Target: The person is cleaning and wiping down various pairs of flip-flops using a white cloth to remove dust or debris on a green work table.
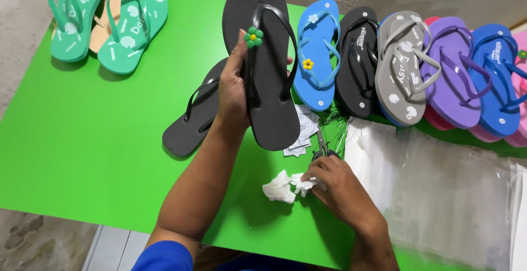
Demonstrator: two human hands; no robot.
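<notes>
My left hand [233, 87] holds a black flip-flop [266, 79] up above the green table [82, 139], thumb pressing a small green flower charm [253, 37] on its strap. A second black flip-flop [192, 117] lies flat on the table behind my wrist. My right hand [335, 183] rests on the table near the front, fingers closed on a crumpled white tissue [285, 187], with small scissors [323, 146] just beyond the knuckles.
A row of flip-flops lies along the far edge: blue [315, 57], black [357, 62], grey [402, 68], purple [453, 73], dark blue [498, 79]. Teal ones [132, 24] sit far left. Clear plastic bags [439, 194] cover the right; paper tags [302, 134] lie in the middle.
</notes>
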